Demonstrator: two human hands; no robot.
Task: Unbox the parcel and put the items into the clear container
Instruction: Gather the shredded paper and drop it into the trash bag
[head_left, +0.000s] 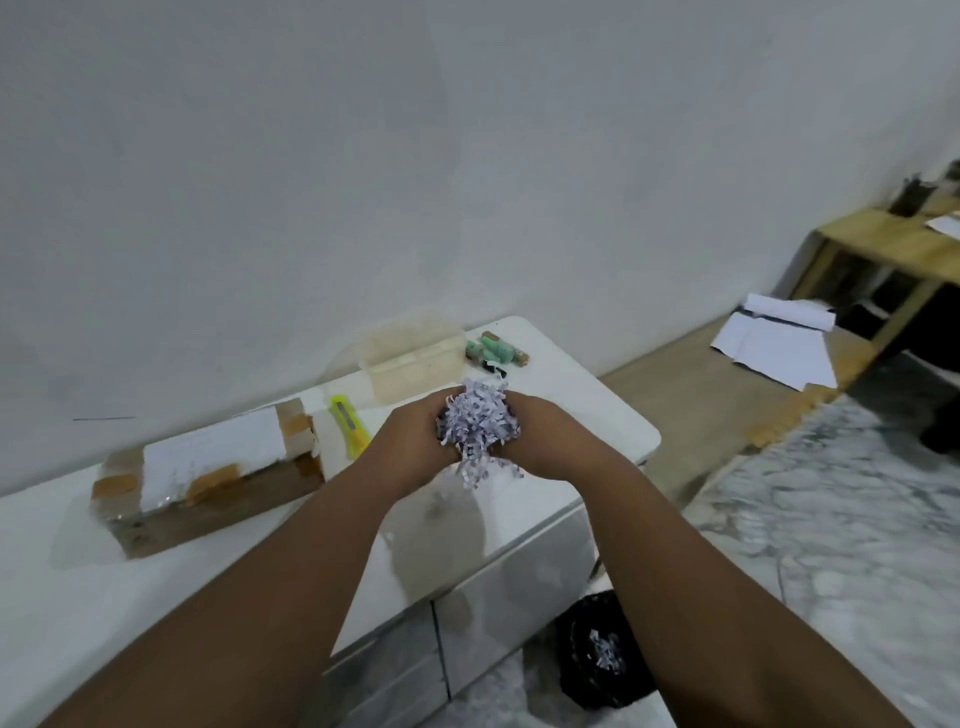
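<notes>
At frame centre our left hand (415, 441) and right hand (543, 448) curl their fingers around a wad of shredded paper (478, 431). The parcel (208, 480) lies centre left; the clear container (415, 358) sits just above our hands.

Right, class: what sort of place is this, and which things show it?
Probably a home or small office room: a white cabinet against a plain wall, a marble-patterned floor, and a wooden desk with loose papers nearby.

No text can be read, even on the parcel (208, 480)
</notes>
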